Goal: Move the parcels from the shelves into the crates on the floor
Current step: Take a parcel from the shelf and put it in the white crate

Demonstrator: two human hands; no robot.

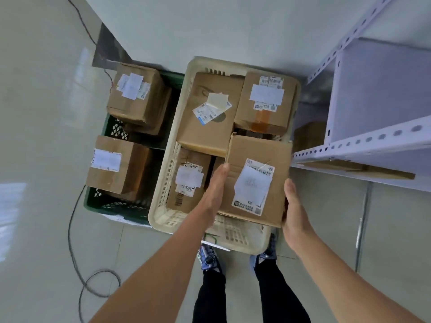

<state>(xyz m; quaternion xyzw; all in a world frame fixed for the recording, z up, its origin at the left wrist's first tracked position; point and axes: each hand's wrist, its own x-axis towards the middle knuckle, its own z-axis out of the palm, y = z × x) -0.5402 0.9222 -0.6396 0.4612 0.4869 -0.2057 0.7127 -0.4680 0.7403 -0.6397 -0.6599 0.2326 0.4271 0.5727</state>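
While the parcel (pixel 256 155) hangs over the near right part of the cream crate (pixel 161 206), I see it carried between both hands, label side up and slightly tilted. On my screen the left hand (pixel 213 192) lies flat against the parcel's left edge. Its fingers are straight and close together, and the foremost tip reaches to about the middle of that edge. The right hand (pixel 295 213) has the near right corner: its thumb runs up along the right edge, and the other fingers go under the cardboard, where I cannot see them.

Beneath and beyond the parcel, three more boxes sit in the cream crate. A large box (pixel 207 127) fills the far left, a taped box (pixel 265 113) stands just beside it at the far right, and a low box (pixel 189 164) sits in the near left, partly behind the left hand.

Touching the cream crate on its left is the green crate (pixel 93 201), loaded with two tall boxes, a far one (pixel 135 106) and a near one (pixel 116 178), both rising above its rim. To the right stands the shelf (pixel 373 141), with a brown box (pixel 310 134) on a low level. A cable (pixel 74 229) trails across the floor (pixel 35 136), and two shoes (pixel 210 255) show at the crate's near rim.
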